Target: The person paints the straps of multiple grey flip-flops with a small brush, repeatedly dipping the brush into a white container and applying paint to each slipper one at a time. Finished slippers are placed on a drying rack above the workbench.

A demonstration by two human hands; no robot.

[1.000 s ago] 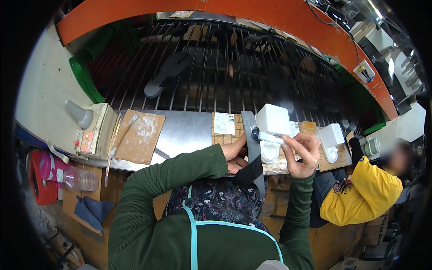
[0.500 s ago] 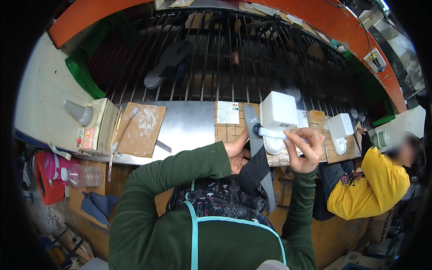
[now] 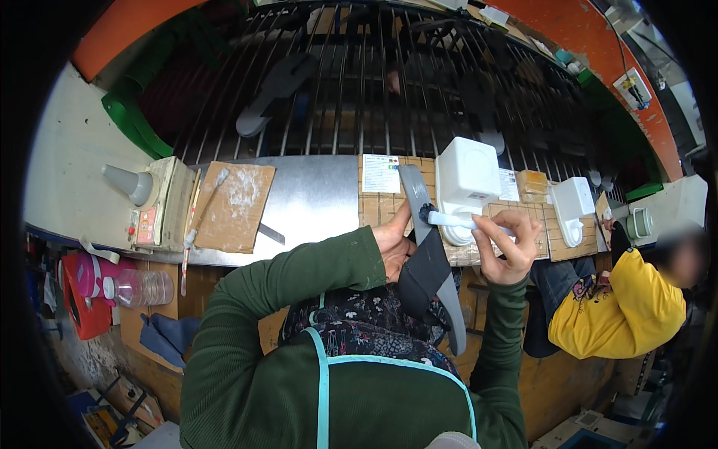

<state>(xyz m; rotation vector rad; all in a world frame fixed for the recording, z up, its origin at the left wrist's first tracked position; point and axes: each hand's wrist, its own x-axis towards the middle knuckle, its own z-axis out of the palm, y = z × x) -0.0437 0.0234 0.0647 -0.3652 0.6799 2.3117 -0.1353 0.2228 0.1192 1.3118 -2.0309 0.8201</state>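
My left hand (image 3: 392, 247) is wrapped round the edge of a sandal (image 3: 425, 271) with a grey sole and a wide black strap. The sandal stands lengthwise above my lap, its far end reaching over the table edge. Between thumb and fingers, my right hand (image 3: 511, 248) pinches a white-handled brush (image 3: 453, 221). Its dark bristles touch the grey sole just beyond the strap. Some of my left fingers are hidden behind the sandal. Close behind the brush stands a white plastic container with a round cup (image 3: 467, 173).
Metal bars of a conveyor (image 3: 329, 97) run beyond the table, carrying dark sandals (image 3: 278, 91). At left lie a cardboard sheet (image 3: 238, 206) with a brush and a box with a grey cone (image 3: 127, 184). A co-worker in yellow (image 3: 617, 307) sits at right, beside another white container (image 3: 572, 209).
The sandal has turned slightly, showing more of its black strap. The brush stays on the sole with its bristles a little nearer the strap. The whole view has shifted slightly.
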